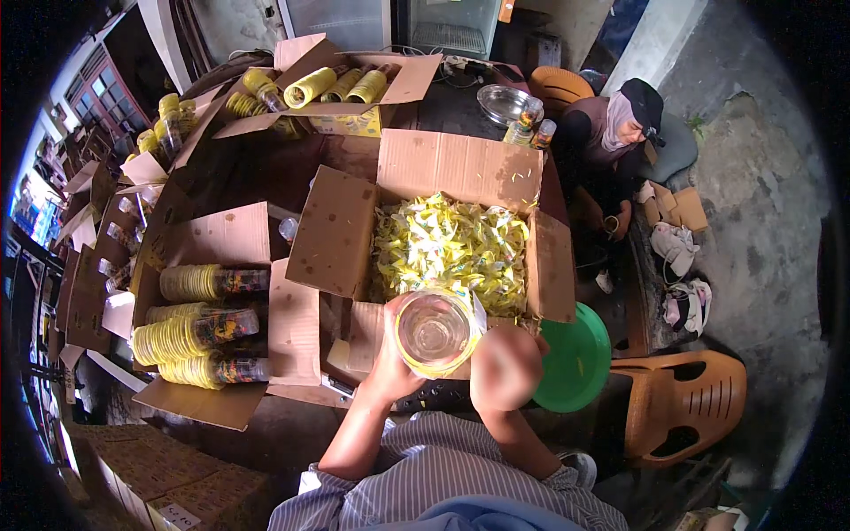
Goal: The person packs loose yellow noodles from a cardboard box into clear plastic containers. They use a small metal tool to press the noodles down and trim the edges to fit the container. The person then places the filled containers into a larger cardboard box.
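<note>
My left hand (390,368) grips a clear plastic cup (435,328) with a yellow rim, its round mouth facing up at me. A white and yellow strip (477,313) sticks out at the cup's right side; what holds it is unclear. Close to that side is my right hand (507,372), blurred, so its finger position does not show. Beyond both hands stands an open cardboard carton (459,159), filled with crumpled yellow and white wrapper pieces (451,252). A green plastic basin (578,358) sits just right of my right hand.
Left stands an open carton (292,318) with stacked yellow-rimmed cups (199,332). Another carton (415,73) of cup stacks is farther back. A metal bowl (501,103) lies near the far right table edge. A seated person (607,139) and an orange plastic chair (690,405) are at right.
</note>
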The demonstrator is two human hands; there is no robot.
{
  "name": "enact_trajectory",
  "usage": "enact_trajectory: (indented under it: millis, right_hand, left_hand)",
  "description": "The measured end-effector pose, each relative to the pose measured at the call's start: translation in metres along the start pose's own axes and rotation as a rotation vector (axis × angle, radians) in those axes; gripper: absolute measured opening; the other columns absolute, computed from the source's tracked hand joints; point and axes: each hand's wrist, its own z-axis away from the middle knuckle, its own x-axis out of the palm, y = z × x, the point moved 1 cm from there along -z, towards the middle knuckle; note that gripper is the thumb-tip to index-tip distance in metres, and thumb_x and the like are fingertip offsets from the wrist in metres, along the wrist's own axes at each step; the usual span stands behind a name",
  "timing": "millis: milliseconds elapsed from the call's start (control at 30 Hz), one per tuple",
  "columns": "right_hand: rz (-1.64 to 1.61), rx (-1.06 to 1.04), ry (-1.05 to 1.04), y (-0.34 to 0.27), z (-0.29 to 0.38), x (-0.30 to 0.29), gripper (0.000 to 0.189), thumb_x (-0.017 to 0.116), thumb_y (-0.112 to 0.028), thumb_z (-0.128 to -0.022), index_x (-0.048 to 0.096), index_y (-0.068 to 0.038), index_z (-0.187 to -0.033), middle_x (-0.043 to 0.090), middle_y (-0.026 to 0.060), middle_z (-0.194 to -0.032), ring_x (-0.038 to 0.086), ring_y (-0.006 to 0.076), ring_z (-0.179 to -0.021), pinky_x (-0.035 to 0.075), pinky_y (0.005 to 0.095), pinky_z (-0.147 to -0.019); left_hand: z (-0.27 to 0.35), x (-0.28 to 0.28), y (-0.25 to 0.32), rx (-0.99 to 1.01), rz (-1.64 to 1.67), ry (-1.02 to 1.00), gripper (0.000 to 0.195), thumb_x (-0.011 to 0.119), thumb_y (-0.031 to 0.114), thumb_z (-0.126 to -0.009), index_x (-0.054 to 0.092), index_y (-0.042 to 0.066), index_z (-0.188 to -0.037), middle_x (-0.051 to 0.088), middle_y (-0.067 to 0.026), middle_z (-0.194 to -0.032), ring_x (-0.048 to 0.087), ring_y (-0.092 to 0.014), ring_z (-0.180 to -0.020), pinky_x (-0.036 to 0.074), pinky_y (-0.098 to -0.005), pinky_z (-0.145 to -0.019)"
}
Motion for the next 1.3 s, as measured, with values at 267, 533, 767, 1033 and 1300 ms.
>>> enact_trajectory:
  millis: [267, 533, 767, 1033, 1300]
  right_hand:
    - [0.024, -0.002, -0.007, 0.001, -0.004, 0.0, 0.017, 0.066, 0.0, -0.064, 0.061, -0.004, -0.081, 0.06, 0.0053, -0.065, 0.053, 0.0174, -0.058, 0.034, 0.0314, -0.073]
    - [-0.014, 0.029, -0.041, 0.005, -0.003, -0.003, 0.018, 0.065, 0.002, -0.064, 0.061, -0.004, -0.08, 0.061, 0.0051, -0.065, 0.054, 0.017, -0.058, 0.034, 0.0299, -0.071]
    - [0.016, -0.012, -0.022, 0.006, -0.006, -0.003, 0.018, 0.066, 0.0, -0.063, 0.061, -0.006, -0.08, 0.059, 0.0045, -0.064, 0.054, 0.0162, -0.058, 0.033, 0.0301, -0.072]
    - [0.022, -0.014, -0.027, 0.01, -0.007, -0.001, 0.019, 0.067, 0.0, -0.062, 0.062, -0.006, -0.079, 0.058, 0.0042, -0.063, 0.053, 0.0157, -0.057, 0.032, 0.0298, -0.07]
    - [0.035, 0.04, -0.056, 0.013, -0.001, -0.002, 0.016, 0.067, 0.0, -0.062, 0.063, -0.005, -0.077, 0.058, 0.004, -0.062, 0.053, 0.0158, -0.056, 0.033, 0.0293, -0.07]
  left_hand:
    - [0.004, 0.004, -0.004, 0.006, 0.063, -0.019, 0.078, 0.077, 0.015, -0.061, 0.029, -0.001, -0.12, 0.041, -0.0142, -0.112, 0.045, -0.026, -0.106, 0.035, -0.0365, -0.091]
    - [0.007, 0.006, -0.007, -0.022, 0.103, -0.022, 0.075, 0.077, 0.017, -0.061, 0.033, 0.001, -0.119, 0.042, -0.0137, -0.112, 0.041, -0.026, -0.109, 0.032, -0.0372, -0.093]
    - [0.004, 0.003, -0.007, -0.037, 0.108, -0.104, 0.073, 0.077, 0.016, -0.061, 0.034, 0.0, -0.118, 0.043, -0.0134, -0.111, 0.043, -0.027, -0.106, 0.033, -0.0366, -0.092]
    - [0.001, 0.0, -0.005, -0.032, 0.069, -0.14, 0.071, 0.077, 0.015, -0.061, 0.035, -0.001, -0.116, 0.043, -0.0147, -0.109, 0.045, -0.028, -0.104, 0.036, -0.0362, -0.09]
    - [0.003, 0.002, -0.009, -0.075, 0.126, -0.144, 0.07, 0.077, 0.016, -0.062, 0.035, 0.0, -0.116, 0.045, -0.0146, -0.11, 0.045, -0.027, -0.105, 0.036, -0.0364, -0.09]
